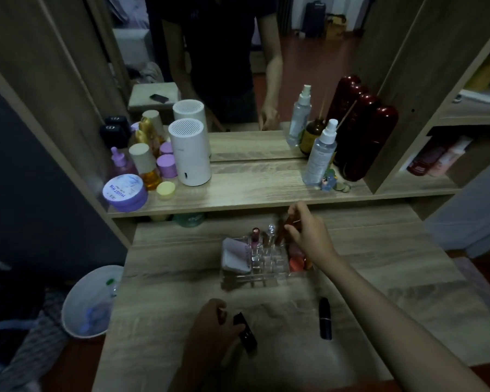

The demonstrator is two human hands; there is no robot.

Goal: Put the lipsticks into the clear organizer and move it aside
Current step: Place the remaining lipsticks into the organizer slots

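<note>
A: Head view, the only one we have. Where does the task stand?

B: Mid-loading, I'd say. The clear organizer (266,263) sits on the worktop (393,278) in the middle, below the shelf (252,190). Two tubes already stand upright in its back row, a pink-capped lipstick (255,236) and a clear-topped one (271,232).

A: And the hands?

B: The right hand (309,233) hovers over the organizer's back right corner, its grip pinched around a reddish-brown lipstick (287,222), held roughly upright above the slots. It's blurred, so I can't tell whether the base has entered a compartment yet. The left hand (215,321) rests near the front edge, fingers closed on a dark lipstick (245,331) that lies tilted against the worktop.

A: Anything left loose?

B: One black lipstick (325,318) lies flat on the worktop, to the right of the left hand, in front of the organizer and apart from it.

A: What else is in the organizer?

B: A white pad (235,256) in the left section and orange sponges (296,260) on the right, just under the right wrist.

A: Next move?

B: Likely lowering the reddish tube straight into a free slot, keeping it vertical so it doesn't knock its neighbours. Then the left hand's tube needs lifting and turning upright, the black one follows, and only then can the organizer slide aside.
</note>
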